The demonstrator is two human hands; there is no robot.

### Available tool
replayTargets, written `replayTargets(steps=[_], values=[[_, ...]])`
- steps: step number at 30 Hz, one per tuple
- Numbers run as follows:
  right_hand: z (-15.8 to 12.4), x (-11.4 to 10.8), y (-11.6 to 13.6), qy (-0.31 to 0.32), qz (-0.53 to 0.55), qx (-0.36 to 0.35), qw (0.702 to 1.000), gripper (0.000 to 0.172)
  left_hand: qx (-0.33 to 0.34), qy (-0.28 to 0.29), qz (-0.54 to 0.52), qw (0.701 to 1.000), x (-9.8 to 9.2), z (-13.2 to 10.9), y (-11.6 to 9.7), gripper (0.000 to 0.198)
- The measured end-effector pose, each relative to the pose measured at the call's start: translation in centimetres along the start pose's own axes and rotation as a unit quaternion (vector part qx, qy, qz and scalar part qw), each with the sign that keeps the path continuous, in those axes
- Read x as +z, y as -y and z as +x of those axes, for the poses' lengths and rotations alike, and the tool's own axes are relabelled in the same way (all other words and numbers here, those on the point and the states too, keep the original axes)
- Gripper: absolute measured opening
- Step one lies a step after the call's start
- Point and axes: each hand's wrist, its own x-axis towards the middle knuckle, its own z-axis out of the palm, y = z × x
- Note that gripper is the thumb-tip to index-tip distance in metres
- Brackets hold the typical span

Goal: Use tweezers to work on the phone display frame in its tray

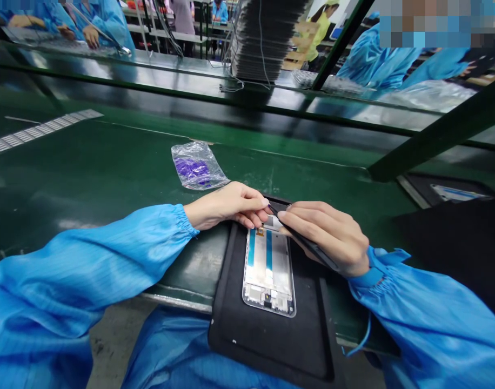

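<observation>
1 slim dark tool (306,241) is held in the right hand (332,232) above the far end of the phone frame (276,270), which lies on the black tray (267,337). The tip meets the narrowed left hand (236,205); whether that grips anything, I cannot tell. Likely fine tip work, calling next for steadiness.

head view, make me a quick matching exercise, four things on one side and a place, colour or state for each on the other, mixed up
1. clear bag
2. phone frame
3. dark tool
4. black tray

A. in the right hand
B. jutting past the near edge of the green table
C. purple contents inside
D. silvery, with blue strips

Pairs: 1-C, 2-D, 3-A, 4-B
</observation>
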Motion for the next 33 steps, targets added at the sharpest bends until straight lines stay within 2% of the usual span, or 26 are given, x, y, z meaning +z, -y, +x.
replayTargets(steps=[4,11,16,21,27,33], values=[[0.1,-0.2,0.1,0.018,-0.002,0.001,1.000,0.022,0.006,-0.004,-0.021,1.000,0.1,0.1,0.2,0.020],[-0.2,0.0,0.1,0.014,-0.010,0.017,1.000,0.026,0.034,-0.021,-0.046,0.998,0.0,0.1,0.7,0.019],[-0.3,0.0,0.0,0.008,-0.006,0.014,1.000,0.030,0.043,-0.018,-0.069,0.996,0.0,0.1,0.9,0.017],[-0.1,0.0,0.0,-0.002,0.019,0.042,0.999,0.032,0.046,-0.011,-0.086,0.995,0.1,0.1,0.9,0.017],[-0.1,0.2,-0.2,-0.026,0.035,0.074,0.996,0.033,0.049,-0.012,-0.080,0.996,0.0,0.2,1.1,0.021],[0.3,0.0,0.3,-0.017,0.037,0.067,0.997,0.033,0.052,-0.044,-0.050,0.996,0.4,-0.1,0.7,0.013]])
